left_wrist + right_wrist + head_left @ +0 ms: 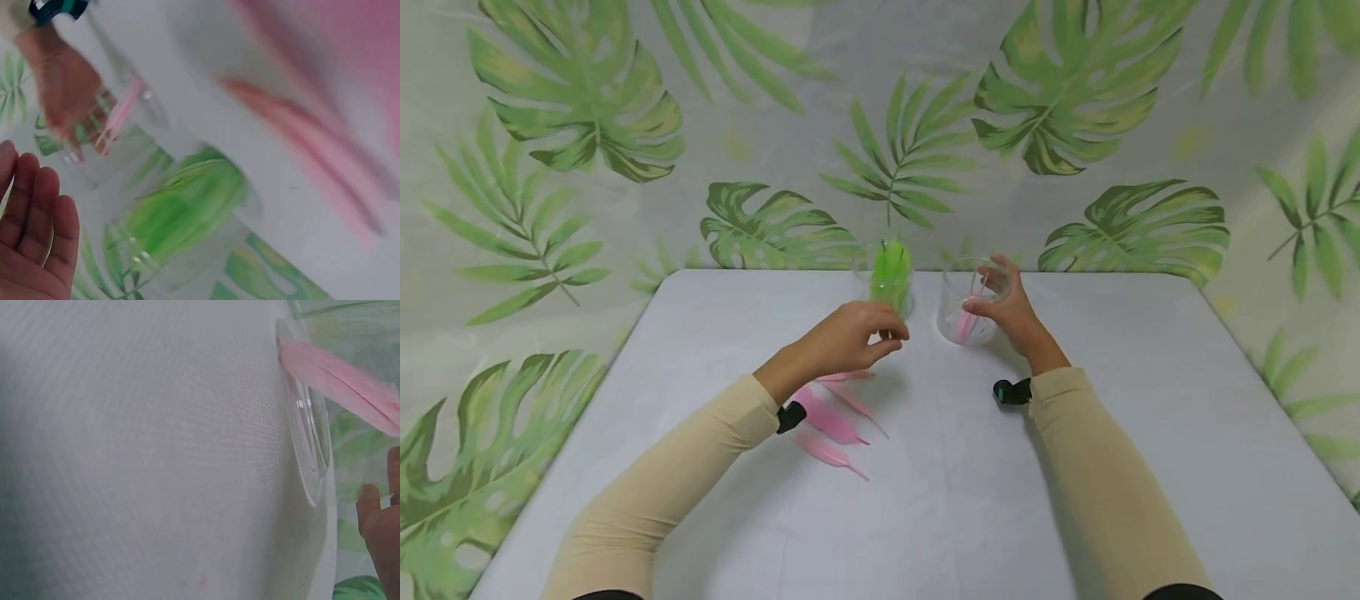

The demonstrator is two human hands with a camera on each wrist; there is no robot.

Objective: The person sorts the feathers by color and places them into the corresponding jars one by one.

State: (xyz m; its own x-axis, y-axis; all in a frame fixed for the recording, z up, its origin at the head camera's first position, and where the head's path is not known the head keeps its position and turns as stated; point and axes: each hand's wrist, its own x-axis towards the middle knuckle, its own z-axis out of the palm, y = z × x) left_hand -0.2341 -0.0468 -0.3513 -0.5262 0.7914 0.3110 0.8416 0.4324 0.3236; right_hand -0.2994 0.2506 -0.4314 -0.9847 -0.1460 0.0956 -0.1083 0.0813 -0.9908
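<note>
My right hand [1018,312] grips a clear jar [950,312] near its rim, thumb in front and fingers behind. Inside the jar leans a pink feather [966,323], also visible through the wall in the right wrist view [340,381]. My left hand [853,337] hovers over the table with loosely bent fingers and holds nothing. Below and beside it lie several loose pink feathers [831,419], partly hidden by the hand and wrist. Just behind the left hand stands a second clear jar [907,310] packed with bright green feathers [891,271].
A white-covered table [925,517] bears everything. At its far edge hangs a leaf-patterned cloth [895,50]. Both jars stand close to that edge, a small gap between them. Black wrist cameras sit on the left wrist [791,417] and right wrist [1012,392].
</note>
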